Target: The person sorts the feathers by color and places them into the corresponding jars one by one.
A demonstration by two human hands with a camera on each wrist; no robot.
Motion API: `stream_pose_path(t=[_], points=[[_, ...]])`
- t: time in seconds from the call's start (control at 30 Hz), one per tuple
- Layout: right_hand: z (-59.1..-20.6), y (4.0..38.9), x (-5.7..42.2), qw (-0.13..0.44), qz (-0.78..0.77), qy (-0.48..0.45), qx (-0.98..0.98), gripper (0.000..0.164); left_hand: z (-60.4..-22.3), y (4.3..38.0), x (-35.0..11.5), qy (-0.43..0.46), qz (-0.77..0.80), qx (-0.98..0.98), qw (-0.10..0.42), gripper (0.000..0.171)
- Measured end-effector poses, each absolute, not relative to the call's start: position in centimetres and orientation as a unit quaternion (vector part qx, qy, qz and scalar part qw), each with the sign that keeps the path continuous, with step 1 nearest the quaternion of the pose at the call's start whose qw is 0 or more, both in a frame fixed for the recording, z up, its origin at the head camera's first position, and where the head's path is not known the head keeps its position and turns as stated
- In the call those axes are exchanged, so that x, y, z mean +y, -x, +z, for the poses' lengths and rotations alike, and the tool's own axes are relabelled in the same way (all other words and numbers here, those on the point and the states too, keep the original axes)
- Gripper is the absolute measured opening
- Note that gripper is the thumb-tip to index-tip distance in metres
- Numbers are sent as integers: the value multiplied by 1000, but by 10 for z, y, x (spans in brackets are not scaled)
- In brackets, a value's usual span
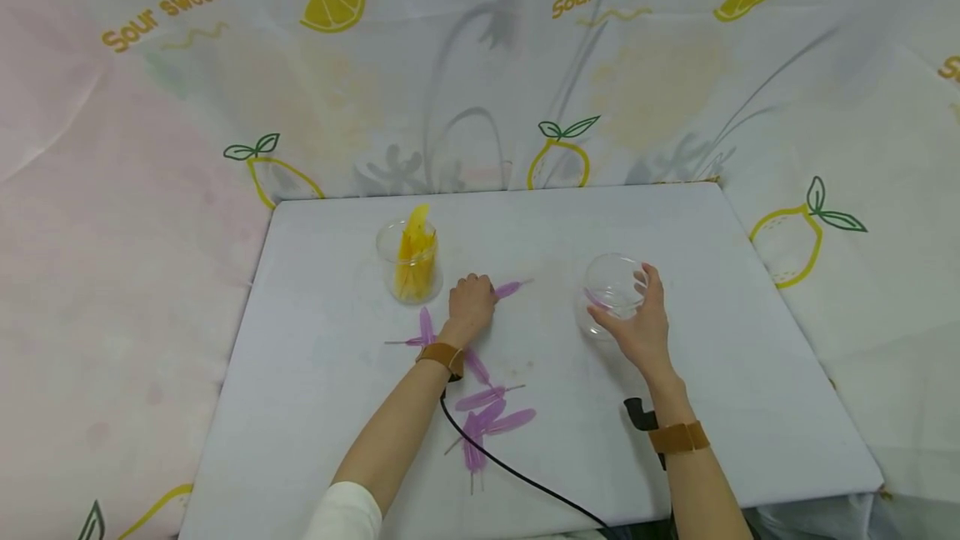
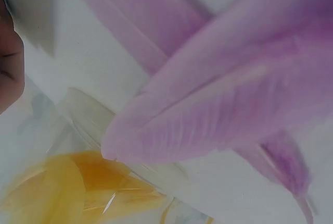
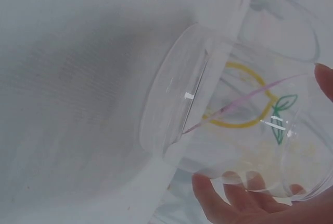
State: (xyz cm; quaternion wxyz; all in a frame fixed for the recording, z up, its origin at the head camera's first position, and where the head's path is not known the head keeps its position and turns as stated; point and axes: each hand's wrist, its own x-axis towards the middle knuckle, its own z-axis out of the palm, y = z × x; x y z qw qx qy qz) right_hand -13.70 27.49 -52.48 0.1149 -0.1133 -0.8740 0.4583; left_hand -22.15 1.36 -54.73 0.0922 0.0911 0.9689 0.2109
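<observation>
In the head view, my left hand (image 1: 471, 307) is over the middle of the table, fingers curled. It holds a purple feather (image 1: 510, 290) whose thin quill points right. My right hand (image 1: 643, 327) grips a clear cup (image 1: 615, 286) from its right side, thumb in front and fingers behind. Inside this cup a slim purple feather (image 3: 237, 103) leans, seen in the right wrist view. A broad purple feather (image 2: 208, 99) fills much of the left wrist view, with only part of the left hand (image 2: 9, 62) at the edge.
Another clear cup (image 1: 386, 248) with yellow feathers (image 1: 416, 261) stands left of the left hand. Several purple feathers (image 1: 487, 423) lie scattered on the white table (image 1: 300, 407). A black cable (image 1: 525, 480) runs from the left wrist across the front. Behind hangs a lemon-print cloth (image 1: 465, 48).
</observation>
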Motion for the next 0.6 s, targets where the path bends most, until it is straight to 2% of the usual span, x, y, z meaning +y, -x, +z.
stream_pose_path(t=[0.23, 0.6], points=[[-523, 136, 274, 108, 459, 114, -874, 105, -543, 220, 13, -92, 237, 960, 117, 17], [-522, 136, 274, 108, 462, 113, -873, 105, -503, 214, 34, -142, 354, 921, 84, 17]])
